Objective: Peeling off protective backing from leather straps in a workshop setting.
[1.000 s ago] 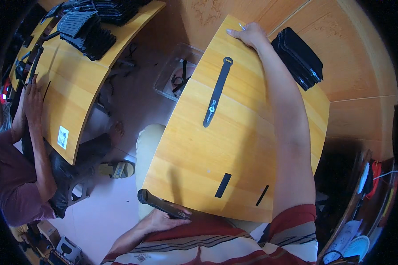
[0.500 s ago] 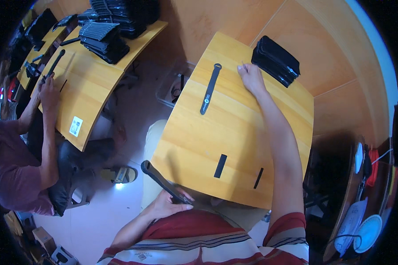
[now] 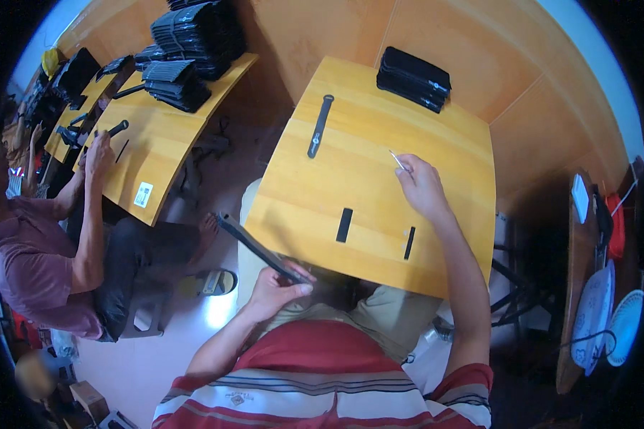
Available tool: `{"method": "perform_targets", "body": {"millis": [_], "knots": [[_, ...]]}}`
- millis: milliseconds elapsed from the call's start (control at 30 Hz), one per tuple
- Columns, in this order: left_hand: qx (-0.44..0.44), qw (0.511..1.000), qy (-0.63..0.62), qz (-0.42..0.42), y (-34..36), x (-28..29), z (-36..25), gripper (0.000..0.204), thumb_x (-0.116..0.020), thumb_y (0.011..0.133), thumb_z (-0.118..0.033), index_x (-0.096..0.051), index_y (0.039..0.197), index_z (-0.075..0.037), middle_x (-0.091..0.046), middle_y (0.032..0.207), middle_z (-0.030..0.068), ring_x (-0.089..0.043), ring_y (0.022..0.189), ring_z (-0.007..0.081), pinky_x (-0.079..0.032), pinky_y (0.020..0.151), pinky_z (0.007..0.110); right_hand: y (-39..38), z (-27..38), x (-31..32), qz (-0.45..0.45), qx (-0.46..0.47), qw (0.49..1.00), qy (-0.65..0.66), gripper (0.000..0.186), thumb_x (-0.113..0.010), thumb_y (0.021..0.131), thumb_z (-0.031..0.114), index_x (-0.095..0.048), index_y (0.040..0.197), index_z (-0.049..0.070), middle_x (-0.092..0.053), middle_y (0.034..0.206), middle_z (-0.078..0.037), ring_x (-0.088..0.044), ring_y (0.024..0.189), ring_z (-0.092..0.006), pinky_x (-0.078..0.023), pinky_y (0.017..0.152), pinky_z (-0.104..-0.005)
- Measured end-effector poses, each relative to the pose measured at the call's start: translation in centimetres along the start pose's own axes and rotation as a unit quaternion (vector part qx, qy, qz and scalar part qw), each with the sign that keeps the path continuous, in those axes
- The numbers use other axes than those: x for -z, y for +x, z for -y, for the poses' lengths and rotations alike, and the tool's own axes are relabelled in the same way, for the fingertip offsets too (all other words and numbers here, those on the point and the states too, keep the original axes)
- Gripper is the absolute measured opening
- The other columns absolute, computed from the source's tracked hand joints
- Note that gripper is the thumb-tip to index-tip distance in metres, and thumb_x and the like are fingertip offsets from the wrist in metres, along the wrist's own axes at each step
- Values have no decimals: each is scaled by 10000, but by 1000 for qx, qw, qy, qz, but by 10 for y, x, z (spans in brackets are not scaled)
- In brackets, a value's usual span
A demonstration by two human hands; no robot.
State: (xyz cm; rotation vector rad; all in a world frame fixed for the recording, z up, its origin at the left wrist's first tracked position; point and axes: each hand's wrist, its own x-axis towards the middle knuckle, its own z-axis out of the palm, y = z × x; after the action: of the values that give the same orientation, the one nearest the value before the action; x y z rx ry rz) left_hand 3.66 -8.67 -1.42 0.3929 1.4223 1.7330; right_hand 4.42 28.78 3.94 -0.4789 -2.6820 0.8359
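Note:
My left hand [image 3: 279,289] grips a long dark strap [image 3: 252,247] by its lower end, just off the near edge of my wooden table [image 3: 286,200]; the strap slants up to the left. My right hand [image 3: 418,182], above the table's middle, pinches a thin silver tool [image 3: 397,159], too small to name exactly. At the back left lies a dark strap with a looped end and white logo [image 3: 321,123]. Near the front lie a short black rectangle [image 3: 344,225] and a narrow black strip [image 3: 411,243]. A stack of black folded pieces [image 3: 413,77] sits at the back right.
A co-worker [image 3: 36,264] holds a dark item at another table [image 3: 164,136] on the left, which bears black stacks [image 3: 172,82] and a white label. A sandal [image 3: 218,282] is on the floor. A wooden board [image 3: 576,286] with pale fans stands at the right.
My right hand has come down from the back right of the table toward its middle with the silver tool. The left-hand strap is tilted more upright. The view has shifted.

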Motion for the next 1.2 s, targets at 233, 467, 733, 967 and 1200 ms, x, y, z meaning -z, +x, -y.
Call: {"method": "perform_targets", "body": {"millis": [233,467,733,967,1200], "knots": [[-33,996,-79,-13,19,-20,-22,292,-748,820,3,-608,1076,-16,-715,1033,121,-687,884,164,-572,795,311,-109,70,-8,33,-60,976,206,238,-575,978,70,-632,1174,-53,-705,957,-114,-672,847,-144,-537,734,-289],[-78,990,-115,9,23,-29,-29,292,-730,855,33,-600,1113,-12,-706,1072,135,-702,905,177,-595,851,323,-158,118,-9,98,23,969,227,193,-602,961,71,-674,1124,-2,-702,942,-184,-716,842,-269,-550,715,-343],[-83,991,-102,26,23,-33,-21,303,-725,864,28,-605,1139,-14,-711,1089,126,-700,909,162,-585,818,288,-173,112,-23,60,66,968,235,218,-674,885,19,-684,1102,-2,-678,891,-161,-691,761,-283,-540,676,-348],[-51,995,-78,22,24,-36,-16,314,-728,864,21,-607,1152,-13,-712,1090,116,-694,899,140,-567,752,259,-172,105,-28,58,74,963,254,266,-665,877,-2,-679,1142,9,-674,870,-156,-688,753,-282,-539,657,-358],[-52,997,-47,15,26,-36,-11,310,-722,872,15,-615,1162,-16,-716,1084,101,-685,873,111,-543,700,232,-173,98,-35,59,70,967,238,292,-673,862,-3,-679,1153,11,-672,864,-159,-685,742,-294,-540,655,-369]]}}
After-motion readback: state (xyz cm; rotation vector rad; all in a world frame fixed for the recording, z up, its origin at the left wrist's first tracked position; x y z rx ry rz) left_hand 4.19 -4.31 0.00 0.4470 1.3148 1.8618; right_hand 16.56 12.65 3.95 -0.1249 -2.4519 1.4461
